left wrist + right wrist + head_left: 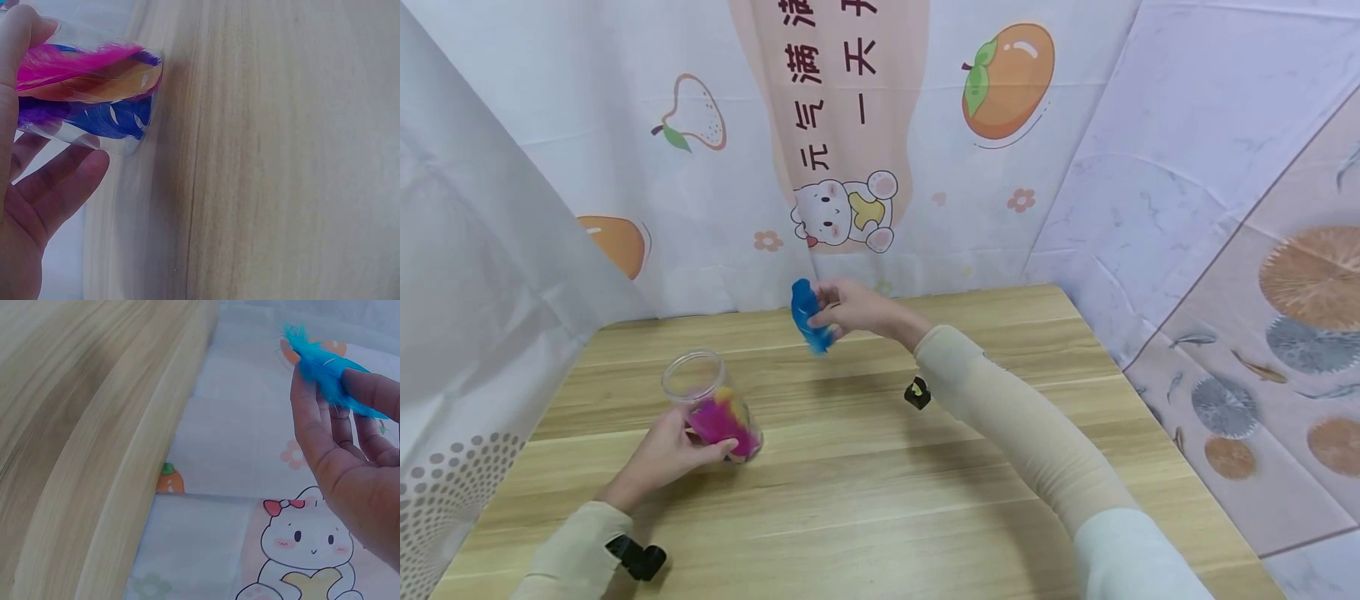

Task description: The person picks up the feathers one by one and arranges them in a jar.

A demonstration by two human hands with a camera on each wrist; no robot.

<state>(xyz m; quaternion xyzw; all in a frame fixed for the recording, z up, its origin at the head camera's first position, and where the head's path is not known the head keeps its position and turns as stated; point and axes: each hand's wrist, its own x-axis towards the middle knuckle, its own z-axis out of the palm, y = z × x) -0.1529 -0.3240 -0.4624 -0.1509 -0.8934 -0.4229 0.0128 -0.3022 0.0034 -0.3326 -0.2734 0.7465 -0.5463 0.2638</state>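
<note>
My left hand (677, 454) grips a clear jar (694, 375) low on its side, thumb and fingers round it, at the left of the table. Inside the jar lie feathers (87, 78) in pink, orange, blue and purple. The jar leans slightly, its round open mouth facing up in the head view. Farther back and to the right, my right hand (857, 308) pinches a bright blue feather (808, 312) between thumb and fingers, raised over the back of the table. Its fluffy end shows past the fingertips in the right wrist view.
The wooden table (865, 492) ends at a printed curtain (715, 208) behind and a patterned cloth (1247, 333) on the right. Each forearm carries a small black wrist mount, such as the left one (636, 557).
</note>
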